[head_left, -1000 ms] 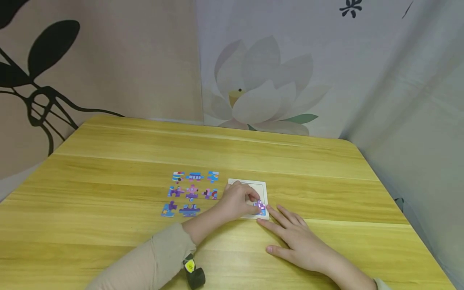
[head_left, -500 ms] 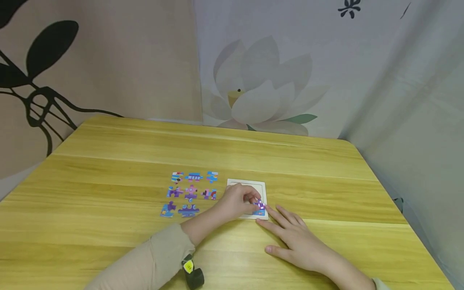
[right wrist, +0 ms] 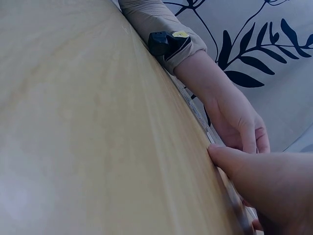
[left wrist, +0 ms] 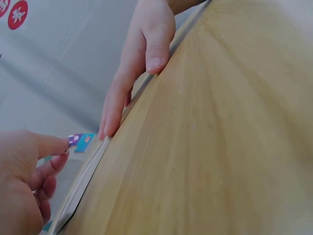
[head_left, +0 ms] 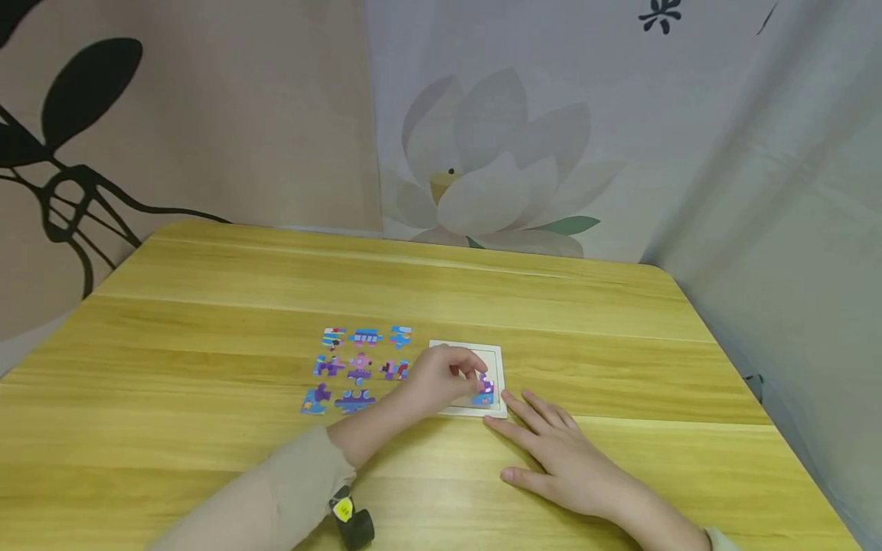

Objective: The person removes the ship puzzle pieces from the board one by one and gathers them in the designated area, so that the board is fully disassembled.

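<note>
My left hand (head_left: pixel 441 376) pinches a blue and purple jigsaw piece (head_left: pixel 485 392) between thumb and fingers, over the lower right part of a white puzzle tray (head_left: pixel 494 360). In the left wrist view the piece (left wrist: pixel 84 142) is tilted and stands up above the tray's edge (left wrist: pixel 80 183). My right hand (head_left: pixel 561 459) lies on the table with fingers spread and straight, its fingertips right at the tray's lower right corner. In the right wrist view my right thumb (right wrist: pixel 227 156) covers part of the left hand (right wrist: pixel 239 122).
Several loose jigsaw pieces (head_left: pixel 360 366) lie in rows on the wooden table (head_left: pixel 586 321), left of the tray. The left forearm passes close by the lowest row. A black wrist camera (head_left: pixel 353 524) hangs at the left cuff. Printed curtains (head_left: pixel 276 115) stand behind the table.
My left hand has drawn slightly left and lifted the piece from the tray's lower right corner, showing more of it. The right hand keeps its place at the tray.
</note>
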The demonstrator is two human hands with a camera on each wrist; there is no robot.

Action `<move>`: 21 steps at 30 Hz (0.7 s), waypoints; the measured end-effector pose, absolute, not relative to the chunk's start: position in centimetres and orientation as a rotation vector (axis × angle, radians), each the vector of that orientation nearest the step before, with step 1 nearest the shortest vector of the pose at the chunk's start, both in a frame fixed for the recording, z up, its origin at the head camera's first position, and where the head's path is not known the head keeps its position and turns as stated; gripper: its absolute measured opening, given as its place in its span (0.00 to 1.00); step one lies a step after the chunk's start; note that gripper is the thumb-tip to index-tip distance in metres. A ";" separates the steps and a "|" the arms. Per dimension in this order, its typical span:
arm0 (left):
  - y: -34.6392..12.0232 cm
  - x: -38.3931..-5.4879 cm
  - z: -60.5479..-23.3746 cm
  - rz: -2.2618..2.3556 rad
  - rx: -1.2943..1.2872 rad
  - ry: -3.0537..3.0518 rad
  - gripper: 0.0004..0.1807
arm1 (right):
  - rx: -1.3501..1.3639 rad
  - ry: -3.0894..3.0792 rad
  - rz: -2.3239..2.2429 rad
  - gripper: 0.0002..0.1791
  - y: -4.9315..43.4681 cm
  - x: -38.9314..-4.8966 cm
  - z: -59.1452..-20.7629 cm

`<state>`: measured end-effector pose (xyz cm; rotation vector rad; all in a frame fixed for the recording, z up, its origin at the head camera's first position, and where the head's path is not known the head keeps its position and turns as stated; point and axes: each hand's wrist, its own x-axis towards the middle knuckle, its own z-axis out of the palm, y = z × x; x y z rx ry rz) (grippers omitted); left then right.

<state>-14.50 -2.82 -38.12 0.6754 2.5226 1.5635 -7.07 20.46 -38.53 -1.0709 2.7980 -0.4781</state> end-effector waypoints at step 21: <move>-7.0 -12.8 -36.9 1.573 0.665 2.529 0.05 | -1.043 2.789 -0.450 0.33 20.5 -7.2 -38.6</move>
